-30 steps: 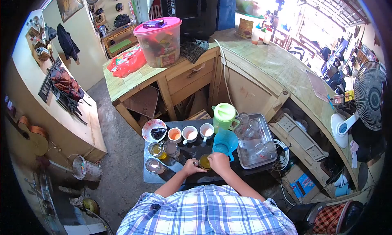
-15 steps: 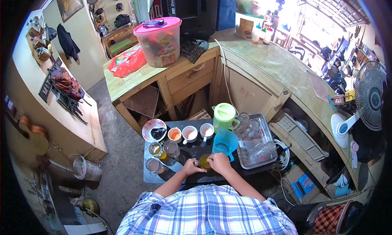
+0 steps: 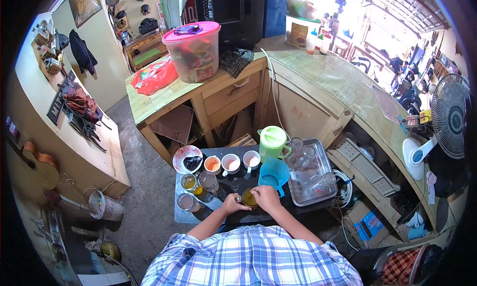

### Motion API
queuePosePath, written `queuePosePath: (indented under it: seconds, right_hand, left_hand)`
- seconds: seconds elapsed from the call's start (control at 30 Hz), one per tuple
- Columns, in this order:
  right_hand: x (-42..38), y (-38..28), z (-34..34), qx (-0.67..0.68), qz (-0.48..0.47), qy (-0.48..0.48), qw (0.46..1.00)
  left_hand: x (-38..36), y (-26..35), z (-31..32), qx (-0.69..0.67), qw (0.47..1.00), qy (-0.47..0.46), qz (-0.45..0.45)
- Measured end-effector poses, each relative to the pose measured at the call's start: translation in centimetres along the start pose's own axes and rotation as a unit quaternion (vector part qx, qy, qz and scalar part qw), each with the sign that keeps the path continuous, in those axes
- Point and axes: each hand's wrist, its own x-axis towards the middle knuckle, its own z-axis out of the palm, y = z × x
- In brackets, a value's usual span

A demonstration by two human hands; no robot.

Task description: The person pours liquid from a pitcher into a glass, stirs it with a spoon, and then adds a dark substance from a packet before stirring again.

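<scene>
A glass of yellowish-green liquid (image 3: 249, 197) stands at the near edge of the low dark table. Wrapped round its left side is my left hand (image 3: 233, 204). My right hand (image 3: 266, 198) is pinched over the glass's right rim; what its fingers hold is too small to make out. Behind my right hand stands a blue pitcher (image 3: 274, 174), with a green lidded pitcher (image 3: 273, 142) beyond it. A row of cups, including a white cup (image 3: 231, 163), lies further back. Several glasses, one with yellow liquid (image 3: 189, 181), stand to the left.
A metal tray (image 3: 303, 199) with upturned glasses is on the table's right side. A patterned bowl (image 3: 182, 154) with a black item sits at the back left. Beyond are a wooden counter (image 3: 318, 70), a pink-lidded tub (image 3: 194, 52) and a fan (image 3: 449, 117).
</scene>
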Motion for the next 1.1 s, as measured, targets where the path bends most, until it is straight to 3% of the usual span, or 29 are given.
queuePosePath:
  seconds: [0.1,0.2,0.3,0.37,0.4,0.47,0.57,0.7,0.77,0.87,0.97,1.1]
  right_hand:
    - [0.0,-0.2,0.2,-0.035,-0.005,0.044,0.998]
    - [0.0,-0.4,-0.3,-0.039,0.015,-0.018,0.999]
    - [0.0,-0.4,-0.1,-0.03,0.001,0.059,0.998]
    - [-0.1,0.3,0.2,-0.059,0.017,-0.038,0.997]
    - [-0.1,0.0,0.0,-0.059,0.018,-0.037,0.997]
    - [-0.1,-0.7,-0.3,0.001,-0.002,0.063,0.998]
    - [-0.2,0.1,0.2,-0.076,0.017,-0.022,0.997]
    - [0.0,-0.1,0.1,0.015,0.005,0.048,0.999]
    - [-0.2,0.1,0.3,-0.087,0.011,-0.005,0.996]
    - [-0.2,-0.4,-0.1,-0.003,0.015,0.026,1.0]
    - [-0.3,0.2,0.7,-0.066,0.006,0.052,0.996]
    - [-0.3,-0.2,0.0,-0.006,0.02,0.013,1.0]
  left_hand:
    - [-0.1,0.2,0.0,-0.005,1.0,-0.006,-0.02]
    - [-0.1,0.5,-0.1,-0.013,1.0,0.0,-0.004]
    - [0.1,0.2,0.0,0.008,1.0,-0.005,-0.018]
    - [0.0,0.1,0.0,-0.013,0.999,-0.006,-0.03]
    - [0.0,-0.1,0.1,-0.014,0.999,-0.007,-0.029]
    - [0.1,-0.4,0.1,-0.009,1.0,-0.01,-0.013]
    - [-0.2,2.0,-0.5,-0.008,1.0,-0.01,-0.021]
    - [-0.1,1.6,-0.5,0.041,0.998,-0.019,-0.04]
    - [-0.2,1.4,-0.2,-0.016,1.0,-0.004,0.007]
    - [-0.2,1.8,-0.4,0.017,1.0,-0.012,0.011]
    - [-0.2,1.4,-0.3,0.02,1.0,-0.004,0.005]
    - [-0.2,1.8,-0.6,0.045,0.999,-0.019,-0.013]
